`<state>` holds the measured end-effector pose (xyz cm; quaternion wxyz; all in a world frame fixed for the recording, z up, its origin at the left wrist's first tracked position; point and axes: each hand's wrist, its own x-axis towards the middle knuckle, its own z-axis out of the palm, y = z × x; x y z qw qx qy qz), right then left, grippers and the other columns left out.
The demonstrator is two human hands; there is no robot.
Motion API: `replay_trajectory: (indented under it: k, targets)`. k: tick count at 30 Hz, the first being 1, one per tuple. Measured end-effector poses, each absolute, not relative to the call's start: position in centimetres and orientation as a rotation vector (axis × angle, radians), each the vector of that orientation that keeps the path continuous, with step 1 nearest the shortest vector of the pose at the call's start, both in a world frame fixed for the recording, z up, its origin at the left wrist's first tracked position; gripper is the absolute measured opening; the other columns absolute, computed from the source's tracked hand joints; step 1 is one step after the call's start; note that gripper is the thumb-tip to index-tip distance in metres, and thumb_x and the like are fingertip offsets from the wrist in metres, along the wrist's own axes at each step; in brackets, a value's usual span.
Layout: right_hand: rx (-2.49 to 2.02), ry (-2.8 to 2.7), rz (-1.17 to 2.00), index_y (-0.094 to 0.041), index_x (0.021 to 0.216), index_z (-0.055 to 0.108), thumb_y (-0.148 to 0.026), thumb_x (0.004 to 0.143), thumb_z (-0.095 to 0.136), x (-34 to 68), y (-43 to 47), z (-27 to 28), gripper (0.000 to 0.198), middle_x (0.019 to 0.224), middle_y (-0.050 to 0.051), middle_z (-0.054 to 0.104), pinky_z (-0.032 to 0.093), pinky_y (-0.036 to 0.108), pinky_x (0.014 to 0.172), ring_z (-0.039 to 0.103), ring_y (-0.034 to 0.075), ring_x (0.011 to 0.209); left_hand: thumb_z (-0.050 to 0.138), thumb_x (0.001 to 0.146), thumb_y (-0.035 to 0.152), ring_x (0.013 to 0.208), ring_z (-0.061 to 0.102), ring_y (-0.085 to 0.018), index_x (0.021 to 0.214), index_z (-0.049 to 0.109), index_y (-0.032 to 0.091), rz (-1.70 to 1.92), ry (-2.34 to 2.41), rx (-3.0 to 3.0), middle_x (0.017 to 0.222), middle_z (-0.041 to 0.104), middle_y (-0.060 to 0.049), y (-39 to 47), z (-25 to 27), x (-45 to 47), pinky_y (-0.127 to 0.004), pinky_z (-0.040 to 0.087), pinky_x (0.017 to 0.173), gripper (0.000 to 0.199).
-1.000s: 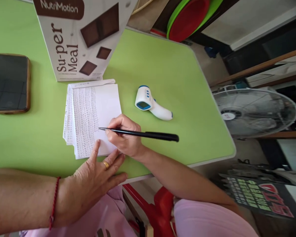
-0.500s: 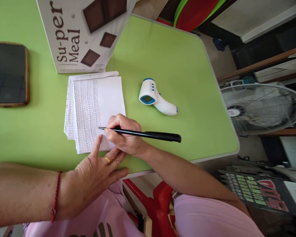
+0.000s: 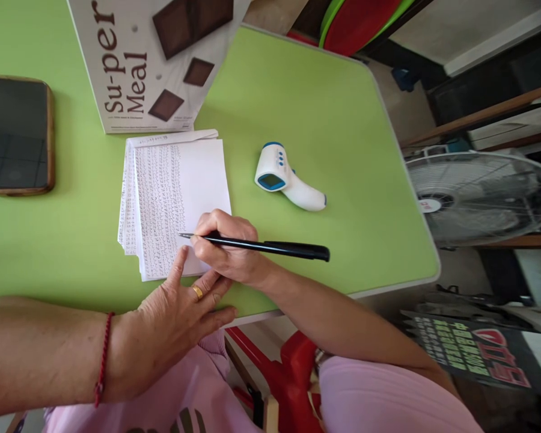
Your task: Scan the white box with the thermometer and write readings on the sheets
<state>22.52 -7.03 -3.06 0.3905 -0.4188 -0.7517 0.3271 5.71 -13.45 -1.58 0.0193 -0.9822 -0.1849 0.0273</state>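
My right hand (image 3: pixel 228 243) is closed around a black pen (image 3: pixel 275 246), its tip on or just over the top sheet. That sheet lies on a stack of white paper (image 3: pixel 205 174) and carries rows of small handwriting on its left part; the right part is blank. My left hand (image 3: pixel 187 300) rests with fingers spread at the paper's near edge, the index finger touching the sheet. A gold ring and a red cord bracelet are on this hand and wrist. The right hand covers the sheet's lower right corner.
The green table (image 3: pixel 342 144) bears a white thermometer gun (image 3: pixel 286 177) right of the paper. A "Su-per Meal" box (image 3: pixel 139 72) stands behind the paper, and a phone (image 3: pixel 15 135) lies at left. Beyond the table's right edge is a fan (image 3: pixel 482 195). A red chair (image 3: pixel 293 367) shows below.
Almost nothing differs. The pen's rear end has shifted very slightly left, while the pen tip stays near the same spot. My left hand holds its place on the paper.
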Motion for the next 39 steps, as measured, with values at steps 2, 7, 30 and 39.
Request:
replay_trajectory:
  k: [2, 7, 30, 39]
  targets:
    - [-1.063, -1.905, 0.840, -0.023, 0.071, 0.048, -0.016, 0.082, 0.057, 22.51, -7.03, -3.04, 0.017, 0.058, -0.007, 0.055, 0.040, 0.023, 0.050, 0.045, 0.007, 0.050, 0.073, 0.074, 0.057, 0.150, 0.019, -0.039, 0.148, 0.043, 0.046, 0.050, -0.571, -3.055, 0.155, 0.039, -0.004, -13.48, -1.86, 5.70, -0.074, 0.019, 0.116, 0.080]
    - [-1.090, -1.865, 0.842, -0.024, 0.071, 0.048, -0.016, 0.082, 0.058, 22.47, -7.10, -2.97, 0.016, 0.058, -0.006, 0.055, 0.041, 0.023, 0.050, 0.046, 0.008, 0.051, 0.073, 0.075, 0.059, 0.150, 0.018, -0.038, 0.147, 0.044, 0.046, 0.074, -0.565, -3.056, 0.154, 0.040, -0.003, -13.43, -1.89, 5.64, -0.072, 0.022, 0.116, 0.079]
    - [-1.118, -1.852, 0.832, -0.024, 0.068, 0.044, -0.018, 0.082, 0.056, 22.42, -7.00, -2.94, 0.019, 0.055, -0.006, 0.050, 0.038, 0.024, 0.049, 0.043, 0.008, 0.049, 0.072, 0.075, 0.058, 0.150, 0.018, -0.038, 0.145, 0.046, 0.047, 0.031, -0.536, -3.056, 0.154, 0.040, -0.003, -13.42, -2.23, 5.55, -0.074, 0.021, 0.116, 0.076]
    - [-1.088, -1.852, 0.820, -0.024, 0.067, 0.042, -0.016, 0.080, 0.056, 22.33, -7.00, -2.85, 0.021, 0.053, -0.007, 0.047, 0.035, 0.023, 0.047, 0.039, 0.007, 0.047, 0.072, 0.075, 0.059, 0.150, 0.017, -0.038, 0.147, 0.043, 0.048, 0.051, -0.537, -3.053, 0.156, 0.038, -0.003, -13.40, -2.15, 5.50, -0.074, 0.018, 0.116, 0.078]
